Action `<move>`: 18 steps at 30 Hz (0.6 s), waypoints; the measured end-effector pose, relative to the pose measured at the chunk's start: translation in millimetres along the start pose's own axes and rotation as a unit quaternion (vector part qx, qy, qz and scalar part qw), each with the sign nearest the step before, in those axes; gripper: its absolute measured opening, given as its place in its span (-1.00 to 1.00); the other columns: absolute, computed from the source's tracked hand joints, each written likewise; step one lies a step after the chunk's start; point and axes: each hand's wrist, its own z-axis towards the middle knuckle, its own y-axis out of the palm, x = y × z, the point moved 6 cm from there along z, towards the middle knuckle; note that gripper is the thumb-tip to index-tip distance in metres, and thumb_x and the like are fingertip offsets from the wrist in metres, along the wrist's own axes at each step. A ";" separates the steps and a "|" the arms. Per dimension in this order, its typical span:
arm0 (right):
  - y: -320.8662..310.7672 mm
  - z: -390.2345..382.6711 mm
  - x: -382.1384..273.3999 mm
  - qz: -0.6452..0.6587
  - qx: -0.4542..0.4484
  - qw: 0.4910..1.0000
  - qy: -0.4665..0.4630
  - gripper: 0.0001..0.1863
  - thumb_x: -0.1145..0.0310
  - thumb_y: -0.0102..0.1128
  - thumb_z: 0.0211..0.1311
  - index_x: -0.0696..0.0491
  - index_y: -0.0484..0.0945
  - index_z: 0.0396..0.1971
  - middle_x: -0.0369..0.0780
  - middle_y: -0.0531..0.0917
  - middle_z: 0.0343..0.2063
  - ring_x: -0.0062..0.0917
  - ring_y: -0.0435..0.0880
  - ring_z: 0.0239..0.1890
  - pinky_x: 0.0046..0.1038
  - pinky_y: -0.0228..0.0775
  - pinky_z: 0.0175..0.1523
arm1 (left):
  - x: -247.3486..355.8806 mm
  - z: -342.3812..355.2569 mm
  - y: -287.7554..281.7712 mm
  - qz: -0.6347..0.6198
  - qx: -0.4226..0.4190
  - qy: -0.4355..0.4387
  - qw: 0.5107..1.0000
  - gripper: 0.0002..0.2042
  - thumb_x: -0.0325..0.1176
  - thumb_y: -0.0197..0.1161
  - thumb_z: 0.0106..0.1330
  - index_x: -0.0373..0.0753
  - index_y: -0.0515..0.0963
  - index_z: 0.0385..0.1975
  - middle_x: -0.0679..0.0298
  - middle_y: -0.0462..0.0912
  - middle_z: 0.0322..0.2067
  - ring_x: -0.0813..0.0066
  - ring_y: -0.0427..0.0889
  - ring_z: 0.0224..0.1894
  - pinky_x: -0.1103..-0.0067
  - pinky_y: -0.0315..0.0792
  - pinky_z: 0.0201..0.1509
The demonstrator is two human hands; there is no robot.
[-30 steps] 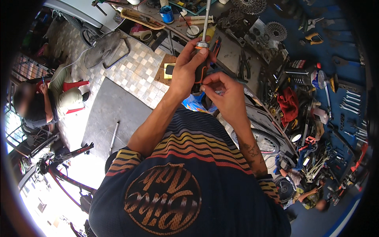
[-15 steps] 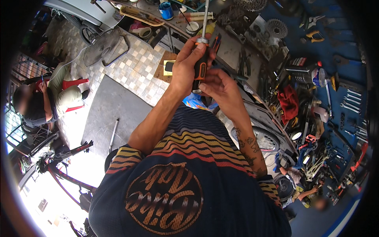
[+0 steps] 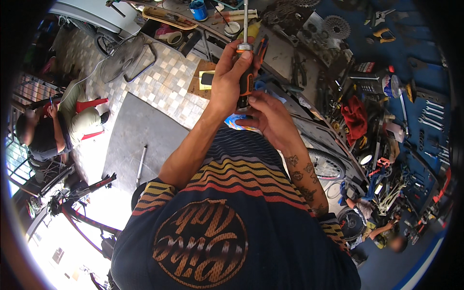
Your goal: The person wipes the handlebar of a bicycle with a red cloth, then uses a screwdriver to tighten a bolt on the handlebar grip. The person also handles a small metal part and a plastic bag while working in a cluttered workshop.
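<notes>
By the table edge point(image 3: 282, 60), tiled floor point(image 3: 169, 72) leftward, screwdriver point(image 3: 246, 84) is gripped by left hand point(image 3: 226, 83), butt touched by loosely open right hand point(image 3: 271, 117).

Black-and-orange screwdriver point(image 3: 247, 83) in left hand point(image 3: 227, 79)

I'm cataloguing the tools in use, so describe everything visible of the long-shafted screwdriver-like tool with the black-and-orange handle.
The screwdriver-like tool has a black handle with orange trim, apparently plastic or rubber, a shiny silver collar and a slim, straight, metallic shaft. The shaft points nearly straight up the picture and leaves its top edge, so the tip is unseen. The left hand grips the handle; the right hand has its fingers at the butt end, contact unclear.
</notes>
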 end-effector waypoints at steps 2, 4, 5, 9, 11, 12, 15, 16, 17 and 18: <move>0.8 1.3 5.8 0.035 -0.013 0.999 0.012 -0.67 0.29 0.04 0.56 0.17 0.42 0.16 -0.12 0.63 -0.09 -0.37 0.74 -0.13 -0.27 0.71 -0.06 | 1.7 -1.0 2.3 0.001 -0.005 0.015 1.000 -0.61 -0.27 0.04 0.64 -0.27 0.36 0.36 0.24 0.53 -0.23 0.57 0.47 -0.26 0.61 0.46 -0.25; 3.1 2.1 10.6 0.071 -0.033 0.997 0.013 -0.67 0.25 -0.04 0.59 0.14 0.38 0.16 -0.11 0.63 -0.11 -0.37 0.74 -0.16 -0.26 0.68 -0.12 | 3.1 -2.5 4.5 -0.002 -0.011 0.024 1.000 -0.61 -0.27 0.04 0.64 -0.27 0.35 0.36 0.24 0.53 -0.23 0.58 0.47 -0.26 0.61 0.46 -0.26; 5.4 1.7 12.0 0.077 -0.054 0.996 0.012 -0.67 0.24 -0.06 0.59 0.12 0.36 0.16 -0.12 0.63 -0.12 -0.37 0.73 -0.19 -0.26 0.67 -0.12 | 3.8 -2.9 5.4 -0.002 -0.013 0.027 1.000 -0.61 -0.27 0.03 0.64 -0.28 0.35 0.36 0.24 0.52 -0.24 0.58 0.47 -0.26 0.61 0.45 -0.26; 11.3 -1.3 17.4 0.083 -0.084 0.993 0.016 -0.68 0.19 -0.14 0.61 0.05 0.30 0.16 -0.18 0.57 -0.20 -0.39 0.68 -0.30 -0.26 0.62 -0.14 | 8.0 -4.6 7.7 0.007 -0.015 0.042 0.999 -0.62 -0.28 0.04 0.64 -0.28 0.35 0.35 0.24 0.52 -0.25 0.58 0.46 -0.26 0.62 0.44 -0.28; 14.1 -1.4 19.3 0.094 -0.088 0.992 0.017 -0.70 0.20 -0.16 0.60 0.01 0.29 0.16 -0.22 0.51 -0.26 -0.41 0.62 -0.34 -0.26 0.59 -0.14 | 10.6 -5.3 7.7 0.012 -0.007 0.055 0.998 -0.62 -0.28 0.04 0.64 -0.28 0.36 0.35 0.23 0.52 -0.25 0.57 0.45 -0.27 0.62 0.43 -0.28; 15.4 -1.2 20.3 0.105 -0.089 0.990 0.020 -0.70 0.21 -0.16 0.59 0.00 0.29 0.16 -0.24 0.48 -0.29 -0.43 0.59 -0.36 -0.26 0.56 -0.14 | 11.3 -5.7 7.7 0.012 -0.005 0.059 0.998 -0.62 -0.29 0.04 0.64 -0.28 0.36 0.35 0.23 0.52 -0.25 0.57 0.45 -0.27 0.62 0.43 -0.29; 19.0 1.1 23.4 0.135 -0.093 0.986 0.016 -0.71 0.24 -0.16 0.56 -0.03 0.28 0.16 -0.28 0.41 -0.34 -0.46 0.53 -0.35 -0.25 0.48 -0.12 | 12.9 -7.3 7.5 0.019 -0.005 0.069 0.997 -0.62 -0.29 0.04 0.64 -0.27 0.36 0.35 0.23 0.52 -0.25 0.57 0.44 -0.28 0.62 0.43 -0.29; 21.0 1.4 23.9 0.146 -0.103 0.984 0.009 -0.71 0.25 -0.16 0.55 -0.04 0.27 0.16 -0.29 0.39 -0.34 -0.47 0.51 -0.34 -0.25 0.45 -0.11 | 13.1 -7.8 7.8 0.022 -0.013 0.068 0.997 -0.62 -0.30 0.04 0.64 -0.27 0.37 0.35 0.23 0.53 -0.25 0.57 0.44 -0.28 0.63 0.43 -0.29; 21.3 1.4 25.4 0.149 -0.100 0.984 0.010 -0.71 0.26 -0.15 0.54 -0.03 0.27 0.16 -0.29 0.40 -0.33 -0.47 0.51 -0.32 -0.25 0.44 -0.10 | 13.3 -8.1 7.9 0.025 -0.020 0.068 0.997 -0.62 -0.30 0.04 0.64 -0.27 0.37 0.35 0.23 0.53 -0.25 0.58 0.44 -0.28 0.63 0.43 -0.29; 22.8 0.9 26.4 0.154 -0.107 0.982 0.006 -0.71 0.27 -0.14 0.53 -0.03 0.27 0.15 -0.28 0.41 -0.32 -0.47 0.52 -0.30 -0.25 0.42 -0.08 | 13.7 -8.4 7.8 0.025 -0.027 0.068 0.997 -0.62 -0.30 0.04 0.64 -0.27 0.37 0.35 0.23 0.53 -0.24 0.58 0.45 -0.28 0.63 0.43 -0.29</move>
